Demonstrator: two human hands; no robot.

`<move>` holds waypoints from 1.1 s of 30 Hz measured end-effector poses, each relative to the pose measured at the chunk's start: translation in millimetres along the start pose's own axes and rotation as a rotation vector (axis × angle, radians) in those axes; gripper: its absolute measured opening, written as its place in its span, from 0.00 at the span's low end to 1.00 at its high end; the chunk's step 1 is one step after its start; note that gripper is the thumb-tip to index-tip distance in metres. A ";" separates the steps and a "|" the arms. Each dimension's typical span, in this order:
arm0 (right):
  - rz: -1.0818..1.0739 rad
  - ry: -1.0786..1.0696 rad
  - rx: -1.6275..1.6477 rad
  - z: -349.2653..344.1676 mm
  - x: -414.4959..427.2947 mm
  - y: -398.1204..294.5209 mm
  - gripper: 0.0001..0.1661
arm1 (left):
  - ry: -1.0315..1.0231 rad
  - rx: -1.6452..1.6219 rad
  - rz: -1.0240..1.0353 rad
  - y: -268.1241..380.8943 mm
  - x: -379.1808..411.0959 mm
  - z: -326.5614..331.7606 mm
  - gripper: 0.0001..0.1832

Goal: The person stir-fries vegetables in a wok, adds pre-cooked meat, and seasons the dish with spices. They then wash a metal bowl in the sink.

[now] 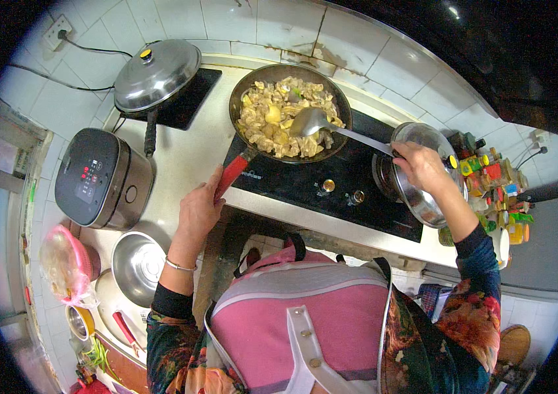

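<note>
On the left burner side of the black glass stove (289, 180) sits a dark frying pan (237, 125) full of chopped, pale yellow-brown meat pieces (269, 118). My left hand (200, 204) grips the pan's red handle (232, 175). A metal spatula (311, 123) rests its blade on the food, tilted toward the right. My right hand (422, 165) is closed around the dark end of its handle. Behind that hand, a lidded steel pot (424, 197) stands on the stove's right side, partly covered by my wrist. A small green piece (296, 92) shows among the food.
At the back left, a lidded wok (158, 76) stands on a black induction plate (200, 93). Left of me are a rice cooker (94, 182), a steel bowl (138, 266), a pink basket (74, 266) and a red-handled knife (126, 327). Seasoning bottles (493, 182) crowd the right.
</note>
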State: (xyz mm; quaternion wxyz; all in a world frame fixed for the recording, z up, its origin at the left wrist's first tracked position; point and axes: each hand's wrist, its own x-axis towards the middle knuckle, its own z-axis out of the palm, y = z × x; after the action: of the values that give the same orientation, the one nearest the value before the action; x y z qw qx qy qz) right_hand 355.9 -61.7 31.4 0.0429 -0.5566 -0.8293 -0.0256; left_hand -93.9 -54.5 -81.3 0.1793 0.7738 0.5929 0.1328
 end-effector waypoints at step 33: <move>0.147 -0.129 1.909 52.7 67.7 -254.0 0.14 | -0.273 -1.347 0.125 74.6 -55.9 -16.4 0.29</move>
State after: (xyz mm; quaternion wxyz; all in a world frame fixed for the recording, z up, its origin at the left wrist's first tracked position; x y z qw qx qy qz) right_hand 93.1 -90.9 -13.0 0.4341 -0.3379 -0.4641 0.6942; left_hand -50.5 -123.9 -33.8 0.6862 0.5362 0.3077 0.3835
